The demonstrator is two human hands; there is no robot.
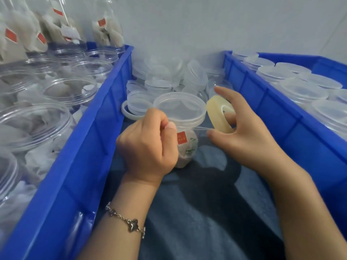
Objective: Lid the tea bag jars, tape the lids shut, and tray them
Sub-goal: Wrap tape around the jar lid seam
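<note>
On your left stands a blue crate (75, 147) full of open jars of tea bags (33, 126); on your right a second blue crate (272, 102) holds lidded jars (298, 89). Between them, on the dark cloth (206, 212), stands one lidded tea bag jar (185, 128), with loose lids (161, 79) behind it. Your left hand (148, 145) pinches the end of the tape strip (199, 128) at the jar's rim. Your right hand (242, 128) has its grip curled on the tape roll (219, 114), beside the lid.
</note>
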